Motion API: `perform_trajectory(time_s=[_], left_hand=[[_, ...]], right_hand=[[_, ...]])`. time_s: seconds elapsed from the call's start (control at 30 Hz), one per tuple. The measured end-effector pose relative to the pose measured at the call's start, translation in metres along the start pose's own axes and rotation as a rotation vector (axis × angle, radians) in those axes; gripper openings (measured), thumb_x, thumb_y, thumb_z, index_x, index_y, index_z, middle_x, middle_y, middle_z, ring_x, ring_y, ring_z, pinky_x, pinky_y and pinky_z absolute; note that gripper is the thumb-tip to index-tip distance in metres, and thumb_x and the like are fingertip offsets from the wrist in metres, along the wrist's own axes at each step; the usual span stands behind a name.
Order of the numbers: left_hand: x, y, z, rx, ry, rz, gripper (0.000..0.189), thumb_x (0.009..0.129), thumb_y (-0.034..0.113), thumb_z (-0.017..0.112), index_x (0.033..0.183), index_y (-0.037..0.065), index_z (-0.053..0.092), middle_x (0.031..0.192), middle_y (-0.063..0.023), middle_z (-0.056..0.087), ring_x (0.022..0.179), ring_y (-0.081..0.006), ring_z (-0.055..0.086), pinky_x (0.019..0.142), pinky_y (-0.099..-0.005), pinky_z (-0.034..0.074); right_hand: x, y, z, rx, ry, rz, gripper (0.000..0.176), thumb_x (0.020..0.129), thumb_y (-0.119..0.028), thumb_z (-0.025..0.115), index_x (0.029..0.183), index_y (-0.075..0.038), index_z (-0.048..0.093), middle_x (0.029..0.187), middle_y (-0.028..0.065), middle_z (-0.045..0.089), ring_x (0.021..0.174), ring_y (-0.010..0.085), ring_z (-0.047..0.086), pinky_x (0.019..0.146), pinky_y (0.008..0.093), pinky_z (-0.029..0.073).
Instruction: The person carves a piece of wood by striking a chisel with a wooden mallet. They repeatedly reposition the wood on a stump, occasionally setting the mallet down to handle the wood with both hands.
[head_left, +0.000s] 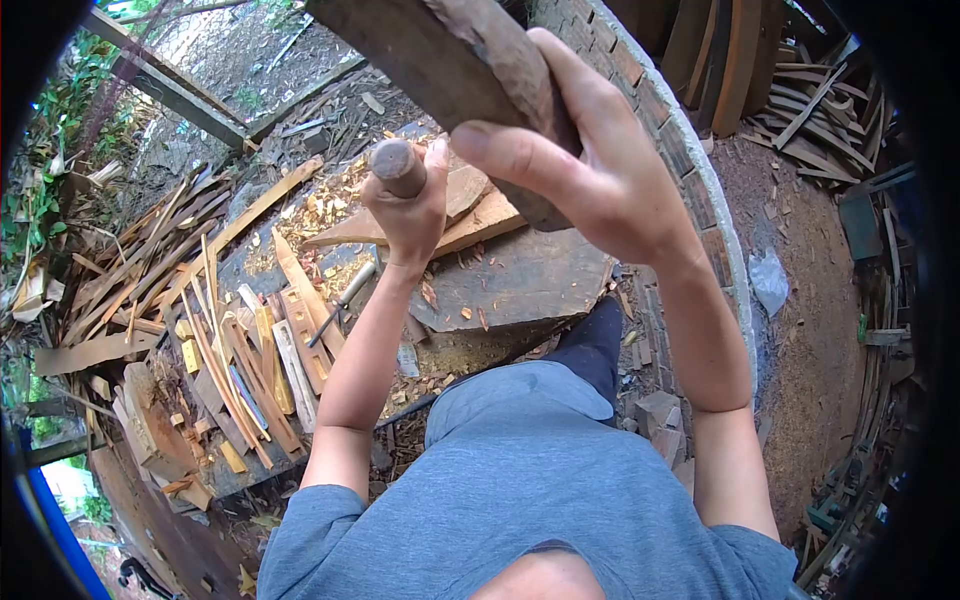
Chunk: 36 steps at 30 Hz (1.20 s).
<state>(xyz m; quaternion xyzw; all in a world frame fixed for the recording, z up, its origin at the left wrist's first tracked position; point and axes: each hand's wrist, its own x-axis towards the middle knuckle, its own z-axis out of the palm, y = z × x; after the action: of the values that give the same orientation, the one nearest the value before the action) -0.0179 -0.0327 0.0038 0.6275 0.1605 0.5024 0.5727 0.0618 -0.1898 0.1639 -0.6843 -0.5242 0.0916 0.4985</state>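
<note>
My left hand (408, 222) is closed around a round wooden tool handle (398, 165), its end pointing up at me. The working end of that tool is hidden below the fist. Raised high and close to the camera, my right hand (610, 165) grips a thick, dark wooden block (440, 70) with a rough, worn edge. The block's far end runs out of view at the top. Beneath both hands, a pale wooden board (485, 222) lies on a broad wooden work block (510, 280) scattered with chips. The two hands are apart.
Left of the work block lie a tool with a pale handle (355, 283), slotted wood pieces (305, 340) and several thin sticks (220, 350). Wood shavings (325, 210) cover the area behind. A low curved brick wall (690, 165) stands right, with a plastic bag (769, 282) beyond.
</note>
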Motion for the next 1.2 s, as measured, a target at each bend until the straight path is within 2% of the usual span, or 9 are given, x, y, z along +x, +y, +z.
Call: perform_trajectory(time_s=[0.3,0.4,0.47,0.57,0.8,0.9,1.03,1.13,1.2], left_hand=[[0.004,-0.003,-0.001,0.099,-0.027,0.099,0.009,0.077,0.002,0.073,0.08,0.001,0.064,0.072,-0.0023,0.065,0.066,-0.0096,0.062,0.063,-0.0244,0.049],[0.005,-0.002,0.002,0.145,-0.069,0.109,0.009,0.077,0.002,0.072,0.082,0.0,0.064,0.073,-0.0031,0.065,0.067,-0.0103,0.062,0.064,-0.0248,0.049],[0.006,-0.005,0.003,0.144,-0.079,0.091,0.01,0.077,0.003,0.072,0.083,0.0,0.064,0.074,-0.0033,0.065,0.068,-0.0108,0.063,0.064,-0.0249,0.05],[0.001,-0.021,0.005,-0.394,0.011,-0.097,0.014,0.074,0.002,0.075,0.085,0.0,0.065,0.078,-0.0021,0.067,0.071,-0.0113,0.063,0.065,-0.0245,0.05],[0.008,-0.015,-0.001,-0.002,-0.084,0.136,0.009,0.074,-0.002,0.069,0.081,0.001,0.064,0.071,0.0013,0.065,0.064,-0.0066,0.059,0.058,-0.023,0.045],[0.005,-0.006,0.009,-0.267,-0.02,0.126,0.012,0.075,0.0,0.071,0.086,0.0,0.066,0.074,-0.0008,0.065,0.067,-0.0101,0.06,0.061,-0.0243,0.047],[0.012,0.0,0.0,0.103,-0.088,0.208,0.006,0.075,-0.003,0.065,0.081,0.0,0.064,0.068,0.0005,0.063,0.063,-0.0085,0.061,0.057,-0.0244,0.047],[0.011,-0.007,-0.002,0.172,-0.059,0.327,0.007,0.075,0.0,0.068,0.08,0.001,0.064,0.066,0.0017,0.062,0.062,-0.0073,0.06,0.056,-0.0239,0.047],[0.01,0.003,0.004,-0.011,-0.043,0.238,0.011,0.075,0.002,0.071,0.085,0.0,0.067,0.073,-0.0023,0.068,0.071,-0.0103,0.065,0.064,-0.0251,0.05]], right_hand=[[0.009,-0.011,-0.001,-0.039,0.021,-0.116,0.049,0.086,-0.031,0.07,0.119,0.003,0.056,0.105,0.0138,0.066,0.095,0.0191,0.064,0.082,0.0329,0.052],[0.017,-0.03,-0.007,0.403,-0.105,-0.422,0.056,0.088,-0.016,0.066,0.128,0.009,0.037,0.097,0.0175,0.061,0.081,0.0206,0.065,0.074,0.0333,0.057],[0.011,-0.036,-0.005,-0.248,0.201,-0.427,0.048,0.084,-0.029,0.07,0.118,0.002,0.056,0.095,0.012,0.069,0.081,0.0213,0.069,0.073,0.0341,0.056],[0.005,-0.011,0.017,-0.767,-0.294,-0.045,0.055,0.081,-0.04,0.069,0.116,0.0,0.056,0.067,0.0092,0.065,0.052,0.025,0.065,0.052,0.0329,0.053],[0.025,-0.022,0.012,-0.187,0.291,-0.435,0.054,0.075,-0.049,0.068,0.098,-0.002,0.056,0.062,0.0157,0.062,0.057,0.034,0.065,0.053,0.0441,0.051],[0.009,-0.009,0.021,-0.747,-0.281,-0.029,0.049,0.08,-0.047,0.064,0.102,-0.004,0.056,0.063,0.0132,0.064,0.055,0.0288,0.066,0.053,0.0418,0.053],[0.018,-0.041,0.004,-0.614,-0.134,0.001,0.051,0.083,-0.044,0.068,0.109,-0.003,0.053,0.07,0.011,0.064,0.058,0.0249,0.065,0.056,0.0363,0.05],[0.023,-0.019,0.021,-0.324,0.304,-0.404,0.066,0.078,-0.049,0.067,0.119,0.0,0.052,0.061,0.0159,0.063,0.058,0.033,0.067,0.053,0.0447,0.053],[0.009,-0.002,0.029,-0.651,-0.068,-0.105,0.065,0.082,-0.05,0.064,0.121,0.0,0.052,0.061,0.0143,0.063,0.058,0.0305,0.068,0.052,0.0413,0.054]])
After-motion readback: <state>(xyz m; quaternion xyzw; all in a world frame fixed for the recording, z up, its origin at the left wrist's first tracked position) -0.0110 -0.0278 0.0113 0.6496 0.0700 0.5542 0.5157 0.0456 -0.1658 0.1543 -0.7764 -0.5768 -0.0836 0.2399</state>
